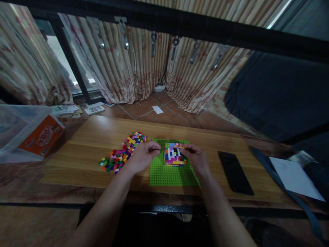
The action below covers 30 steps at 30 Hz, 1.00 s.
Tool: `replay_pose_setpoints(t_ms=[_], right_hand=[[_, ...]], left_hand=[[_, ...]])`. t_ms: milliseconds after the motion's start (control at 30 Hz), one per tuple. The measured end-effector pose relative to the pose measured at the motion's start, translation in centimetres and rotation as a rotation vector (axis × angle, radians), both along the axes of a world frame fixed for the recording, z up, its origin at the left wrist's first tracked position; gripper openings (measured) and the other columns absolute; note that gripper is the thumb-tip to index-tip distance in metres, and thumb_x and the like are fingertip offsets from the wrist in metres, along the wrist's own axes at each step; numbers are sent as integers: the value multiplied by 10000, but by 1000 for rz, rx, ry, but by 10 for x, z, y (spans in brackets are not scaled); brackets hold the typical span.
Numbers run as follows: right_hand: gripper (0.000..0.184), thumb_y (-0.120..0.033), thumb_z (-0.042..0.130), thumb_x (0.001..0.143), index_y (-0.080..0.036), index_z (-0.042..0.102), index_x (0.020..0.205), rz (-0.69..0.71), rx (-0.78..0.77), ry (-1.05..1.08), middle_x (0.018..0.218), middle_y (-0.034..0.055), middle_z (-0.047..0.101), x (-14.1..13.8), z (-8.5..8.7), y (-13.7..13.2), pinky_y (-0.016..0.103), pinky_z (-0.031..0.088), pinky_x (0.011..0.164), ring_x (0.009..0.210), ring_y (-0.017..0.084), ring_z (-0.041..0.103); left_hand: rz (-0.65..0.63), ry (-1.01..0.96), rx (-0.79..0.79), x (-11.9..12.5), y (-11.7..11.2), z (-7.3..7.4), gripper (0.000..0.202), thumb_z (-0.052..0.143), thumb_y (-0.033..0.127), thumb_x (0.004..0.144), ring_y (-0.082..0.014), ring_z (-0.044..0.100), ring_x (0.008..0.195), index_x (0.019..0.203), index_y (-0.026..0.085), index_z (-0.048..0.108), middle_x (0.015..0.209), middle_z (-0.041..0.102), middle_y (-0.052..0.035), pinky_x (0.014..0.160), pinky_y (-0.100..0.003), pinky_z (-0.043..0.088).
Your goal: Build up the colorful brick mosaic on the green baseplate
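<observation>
Dim; daylight from left window point(59, 53); soft blur; edges stretched.

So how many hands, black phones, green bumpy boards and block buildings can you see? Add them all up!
Hands: 2, a left hand and a right hand
Black phone: 1
Green bumpy board: 1
Block building: 1
Total: 5

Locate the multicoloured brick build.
Head view, just right of centre: the brick build sits on the green baseplate, between left hand and right hand, right of the loose bricks.
</observation>
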State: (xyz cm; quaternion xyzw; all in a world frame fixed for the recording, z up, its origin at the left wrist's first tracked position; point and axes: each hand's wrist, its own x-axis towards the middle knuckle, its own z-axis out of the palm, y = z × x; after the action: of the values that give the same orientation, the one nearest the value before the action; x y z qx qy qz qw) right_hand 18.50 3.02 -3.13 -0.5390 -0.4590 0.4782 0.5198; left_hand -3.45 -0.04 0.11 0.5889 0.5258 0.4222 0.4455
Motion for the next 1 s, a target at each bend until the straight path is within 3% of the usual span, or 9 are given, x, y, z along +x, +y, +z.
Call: replay_pose_setpoints(t_ms=[133, 333, 600, 833, 1000], right_hand=[[341, -331, 885, 443, -190, 689, 684, 2, -63, 162, 640, -28, 665, -2, 0, 1, 253, 461, 571, 574, 112, 575], [352, -292, 884, 434, -185, 653, 677, -19, -75, 176, 611, -46, 634, -3, -2, 2, 242, 450, 560, 559, 104, 574], [386, -348, 888, 413, -185, 637, 657, -30, -85, 170, 604, -39, 640, -6, -1, 1, 257, 448, 568, 547, 110, 566], [256, -427, 799, 619, -210, 721, 731, -98, 59, 94, 728, -2, 696, 3, 23, -14, 250, 424, 581, 643, 127, 579], [190, -404, 722, 748, -250, 770, 850, 106, 166, -8, 879, 24, 746, -10, 33, -31, 333, 495, 779, 825, 187, 650]], left_hand=[[-8, 11, 20, 0, 0, -4, 83, 619, 133, 728, -137, 606, 715, 767, 168, 683, 710, 668, 8, 753, -276, 473], [-32, -18, 24, 4, 1, -11, 70, 623, 149, 744, -144, 621, 737, 779, 167, 681, 742, 683, -4, 748, -280, 477], [12, -97, 20, 11, 0, -5, 114, 624, 141, 737, -142, 635, 749, 827, 169, 688, 786, 706, -7, 747, -277, 482], [61, -279, -21, 24, -1, 5, 126, 672, 147, 703, -131, 623, 709, 827, 149, 691, 766, 703, -14, 742, -280, 496], [17, -434, -117, 38, -6, 11, 232, 748, 196, 675, -117, 624, 676, 888, 135, 681, 768, 710, -18, 709, -264, 499]])
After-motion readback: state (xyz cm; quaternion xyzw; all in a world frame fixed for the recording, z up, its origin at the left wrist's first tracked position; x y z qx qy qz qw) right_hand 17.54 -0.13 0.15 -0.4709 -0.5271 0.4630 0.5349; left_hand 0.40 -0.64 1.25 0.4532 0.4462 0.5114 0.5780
